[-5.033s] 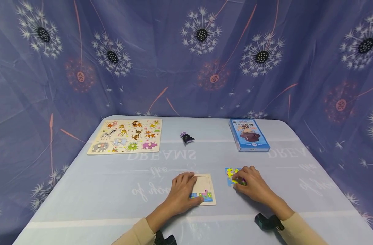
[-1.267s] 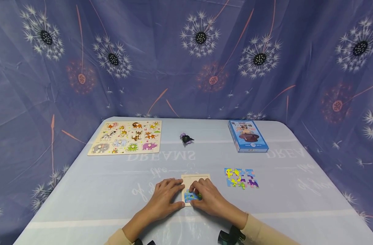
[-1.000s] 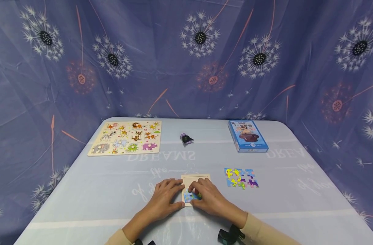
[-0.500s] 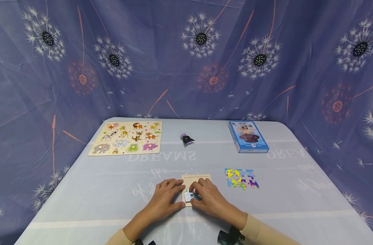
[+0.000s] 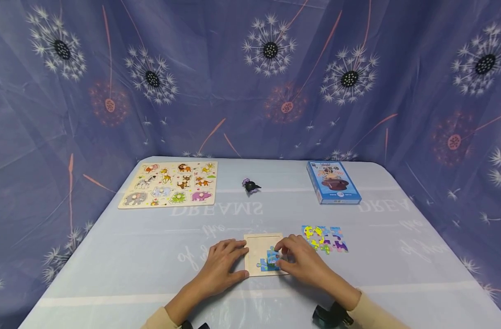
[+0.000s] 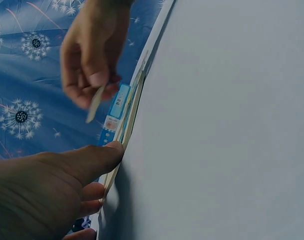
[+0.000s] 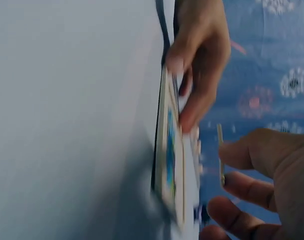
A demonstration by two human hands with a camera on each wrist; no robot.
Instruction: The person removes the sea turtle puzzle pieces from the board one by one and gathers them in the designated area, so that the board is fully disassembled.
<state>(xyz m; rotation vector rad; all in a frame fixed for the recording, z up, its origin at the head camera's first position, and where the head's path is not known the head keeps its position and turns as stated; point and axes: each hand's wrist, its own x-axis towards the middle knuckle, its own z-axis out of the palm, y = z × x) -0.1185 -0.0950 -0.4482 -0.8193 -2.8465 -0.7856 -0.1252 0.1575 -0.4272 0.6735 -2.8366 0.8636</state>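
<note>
A small wooden puzzle tray (image 5: 254,246) lies on the table with blue jigsaw pieces (image 5: 263,265) along its near side. My left hand (image 5: 219,265) rests at the tray's left edge, thumb near the front corner and fingers farther back. Between thumb and fingers my right hand (image 5: 305,260) pinches a blue jigsaw piece (image 5: 272,257), which overlaps the laid pieces in the head view. Both wrist views show this piece (image 6: 95,105) edge-on, raised above the tray. Right of the tray is a group of yellow, blue and purple jigsaw pieces (image 5: 324,238), partly behind my right hand.
At the back left lies a wooden animal puzzle board (image 5: 168,185). A small black and purple object (image 5: 250,185) sits at the back middle, and a blue box (image 5: 334,183) at the back right. A dandelion-print curtain (image 5: 250,114) hangs behind the table.
Earlier my right hand was at the loose pieces, then over the tray's lower left. Now it has lifted a piece from there and shifted right. My left hand has hardly moved lately.
</note>
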